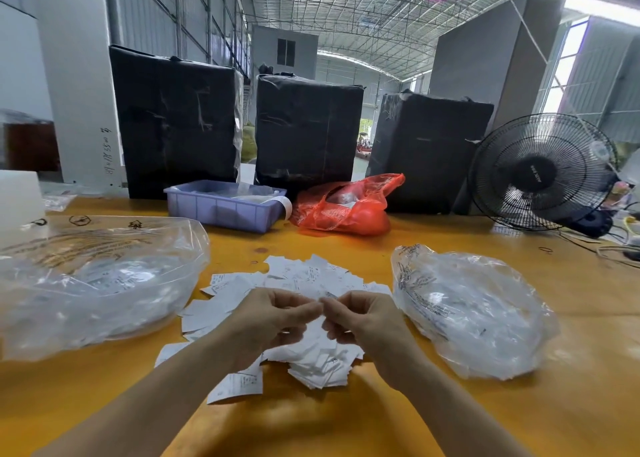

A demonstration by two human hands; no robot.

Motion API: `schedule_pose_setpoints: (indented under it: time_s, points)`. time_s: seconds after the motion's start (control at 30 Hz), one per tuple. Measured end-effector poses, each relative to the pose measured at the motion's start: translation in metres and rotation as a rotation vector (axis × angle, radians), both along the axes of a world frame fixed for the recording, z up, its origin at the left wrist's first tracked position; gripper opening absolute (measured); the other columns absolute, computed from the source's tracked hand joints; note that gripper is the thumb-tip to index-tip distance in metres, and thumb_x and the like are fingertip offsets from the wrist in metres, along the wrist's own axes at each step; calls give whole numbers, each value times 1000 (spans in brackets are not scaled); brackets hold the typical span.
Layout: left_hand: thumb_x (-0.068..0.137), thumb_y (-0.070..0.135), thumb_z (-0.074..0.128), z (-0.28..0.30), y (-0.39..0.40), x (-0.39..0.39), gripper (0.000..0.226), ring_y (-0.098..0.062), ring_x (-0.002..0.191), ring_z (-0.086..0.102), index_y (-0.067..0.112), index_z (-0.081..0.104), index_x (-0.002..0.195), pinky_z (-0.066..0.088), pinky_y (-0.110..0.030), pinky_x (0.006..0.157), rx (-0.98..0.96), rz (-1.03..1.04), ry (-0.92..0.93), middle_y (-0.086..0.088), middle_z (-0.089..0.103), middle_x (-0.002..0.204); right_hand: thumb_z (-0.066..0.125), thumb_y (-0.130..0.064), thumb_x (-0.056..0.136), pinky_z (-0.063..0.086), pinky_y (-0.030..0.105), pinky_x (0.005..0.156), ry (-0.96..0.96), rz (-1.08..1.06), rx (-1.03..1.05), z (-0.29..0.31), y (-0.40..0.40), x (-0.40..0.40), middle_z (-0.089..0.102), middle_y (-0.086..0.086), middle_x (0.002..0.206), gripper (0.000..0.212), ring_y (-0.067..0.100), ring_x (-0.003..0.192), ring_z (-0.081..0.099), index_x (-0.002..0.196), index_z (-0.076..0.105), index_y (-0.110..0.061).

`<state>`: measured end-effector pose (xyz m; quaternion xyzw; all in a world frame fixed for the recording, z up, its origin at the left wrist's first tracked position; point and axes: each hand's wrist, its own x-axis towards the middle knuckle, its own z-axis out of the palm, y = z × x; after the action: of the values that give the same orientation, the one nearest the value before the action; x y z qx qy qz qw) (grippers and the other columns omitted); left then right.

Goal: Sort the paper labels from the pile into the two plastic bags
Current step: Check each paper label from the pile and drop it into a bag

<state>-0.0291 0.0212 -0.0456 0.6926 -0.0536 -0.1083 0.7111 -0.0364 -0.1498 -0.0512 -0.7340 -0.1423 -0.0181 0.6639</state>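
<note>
Lying directly beneath both hands, the pile of paper labels is being spread over the yellow surface. The left hand and the right hand are being held close together above it, fingertips nearly touching; something small and pale, seemingly one label, is being pinched between them, though blur makes the exact grip hard to tell. One clear plastic bag is being kept well outside the left hand, and another bag just outside the right hand, both with labels inside.
</note>
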Motion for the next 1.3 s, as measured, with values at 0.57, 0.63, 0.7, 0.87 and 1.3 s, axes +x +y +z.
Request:
schedule_pose_setpoints:
  time_s: [0.57, 0.63, 0.7, 0.87, 1.3]
  points:
    - [90, -1, 57, -7, 15, 15, 7, -16, 58, 70, 0, 59, 84, 53, -19, 48, -192, 366, -53, -15, 73, 72, 58, -40, 90, 27, 34, 110, -539, 63, -1053, -20, 16, 9, 68, -4, 116, 30, 11, 127, 41, 107, 71, -19]
    - [89, -2, 58, -8, 16, 15, 4, -15, 56, 69, -1, 59, 86, 54, -19, 49, -164, 380, -53, -14, 73, 70, 61, -34, 89, 36, 32, 100, -608, 48, -1012, -17, 13, 7, 72, -2, 106, 25, 11, 111, 52, 103, 74, -17]
    - [88, -3, 60, -10, 17, 16, 1, -14, 55, 69, -2, 61, 88, 54, -19, 49, -132, 392, -35, -15, 73, 71, 57, -30, 92, 40, 30, 92, -696, 43, -1035, -16, 9, 6, 73, 0, 99, 25, 13, 100, 56, 99, 74, -14]
    - [84, -5, 63, -14, 20, 16, 4, -15, 54, 66, -1, 64, 83, 51, -19, 46, -113, 389, -4, -16, 70, 70, 48, -18, 93, 44, 23, 71, -726, 18, -1051, -12, -1, 8, 69, 7, 85, 21, 19, 77, 62, 89, 64, -6]
    - [63, -1, 81, -3, 9, 5, 29, -9, 54, 66, 7, 67, 87, 48, -14, 49, -38, 288, -49, -7, 72, 65, 58, 22, 74, 55, 33, 80, -352, -252, -193, 5, -20, 9, 68, 1, 94, 48, 14, 93, 64, 72, 74, -23]
